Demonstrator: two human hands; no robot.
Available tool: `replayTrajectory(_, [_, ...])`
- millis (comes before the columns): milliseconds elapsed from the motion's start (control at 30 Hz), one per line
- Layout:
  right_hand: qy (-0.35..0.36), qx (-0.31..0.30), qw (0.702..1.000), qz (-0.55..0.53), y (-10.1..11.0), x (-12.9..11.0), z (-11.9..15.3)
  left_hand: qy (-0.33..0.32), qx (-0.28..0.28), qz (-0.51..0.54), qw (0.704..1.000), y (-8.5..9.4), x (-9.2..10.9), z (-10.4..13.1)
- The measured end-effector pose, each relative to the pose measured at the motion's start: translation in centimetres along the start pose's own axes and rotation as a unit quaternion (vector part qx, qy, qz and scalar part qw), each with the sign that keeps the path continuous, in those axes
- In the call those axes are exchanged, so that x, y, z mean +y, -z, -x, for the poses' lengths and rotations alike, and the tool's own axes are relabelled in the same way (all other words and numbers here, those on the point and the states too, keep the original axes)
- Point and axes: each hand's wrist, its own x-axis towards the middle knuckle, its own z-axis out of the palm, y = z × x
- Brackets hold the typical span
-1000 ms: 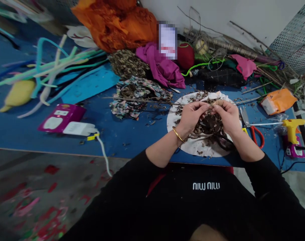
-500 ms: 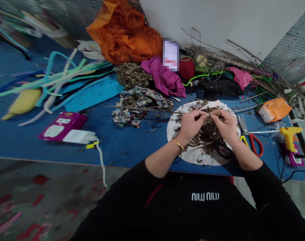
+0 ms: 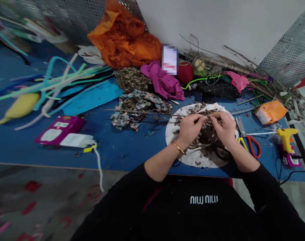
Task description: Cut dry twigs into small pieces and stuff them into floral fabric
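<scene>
The left hand (image 3: 192, 130) and right hand (image 3: 224, 129) are held nearly closed, thumbs bent toward forefingers; whether anything is pinched in them cannot be told. Beneath them, right of the frame's centre, brown dried leaves (image 3: 197, 139), curled and crumbled, are strewn loosely over a round white cloth (image 3: 189, 160) on the blue bench (image 3: 132, 147).

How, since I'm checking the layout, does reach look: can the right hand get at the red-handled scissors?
Probably yes: the scissors lie close beside the right hand, and nothing seems to stand between them. That hand is over the brown leafy bits, though, so it would likely have to swing outward.
</scene>
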Motion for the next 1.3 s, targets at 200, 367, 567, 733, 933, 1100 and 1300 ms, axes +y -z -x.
replayTrajectory(200, [-0.016,-0.027,0.993,-0.114,0.2,-0.4,-0.2,-0.018,-0.015,-0.027,0.999,0.3,0.4,-0.2])
replayTrajectory(367, [-0.031,-0.051,0.991,-0.119,0.2,-0.3,-0.3,-0.034,-0.032,-0.049,0.998,0.6,0.8,-0.1])
replayTrajectory(567, [-0.006,-0.052,0.997,-0.060,0.0,-0.9,0.3,-0.053,-0.010,-0.076,0.996,0.7,0.5,0.2])
replayTrajectory(733, [-0.027,-0.080,0.996,0.004,-0.9,-1.2,0.8,-0.054,0.004,-0.091,0.994,0.6,0.2,0.2])
replayTrajectory(933, [-0.044,-0.151,0.987,0.036,0.7,-0.9,-0.6,-0.036,0.005,-0.095,0.995,0.6,-0.3,-0.3])
replayTrajectory(1100, [-0.084,-0.125,0.979,0.139,5.7,-0.3,2.1,-0.029,0.022,-0.098,0.995,0.8,0.0,-0.8])
replayTrajectory(1300, [-0.162,-0.105,0.956,0.222,9.1,0.6,7.6,0.030,0.001,0.008,1.000,0.2,1.1,-0.2])
